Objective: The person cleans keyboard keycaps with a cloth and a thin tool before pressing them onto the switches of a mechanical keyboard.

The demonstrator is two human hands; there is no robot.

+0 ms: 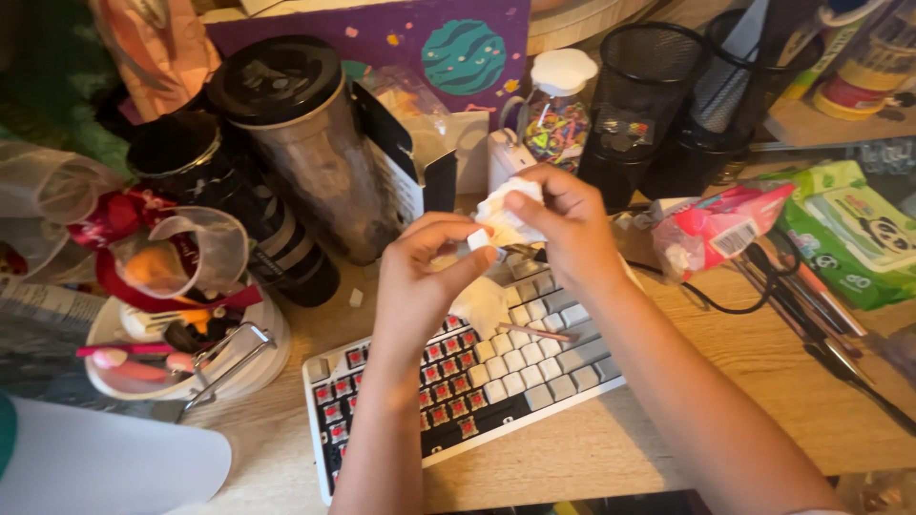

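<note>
Presently, from the head view, the only view I have, I note a mechanical keyboard (458,391) lying at an angle on the wooden bench (725,381). The work is the cleaning of its keycaps, by my judgement. The left portion of the keyboard stands stripped: red switches show bare there. The right portion carries its white and grey keycaps. I judge the job roughly half done on removal, with many keycaps on the right untouched.

The left hand (420,277) is closed in a pinch on a small white keycap (477,238), thumb and fingers tight about it. The right hand (568,229) is closed on a crumpled white tissue (506,215), pressed against that keycap just above the keyboard's upper edge. A second wad of tissue (480,303) rests on the keyboard below the hands. A thin stick (534,332) lies across the keycaps; I cannot tell its kind.

About the bench: a clear tumbler with a black lid (305,133) to the upper left, a small jar of coloured bits (556,114), two black mesh pots (649,86), a green packet of wipes (849,238) to the right, and a white bowl of oddments (181,343) to the left. I see no pile of cleaned keycaps; where they go I cannot tell.
</note>
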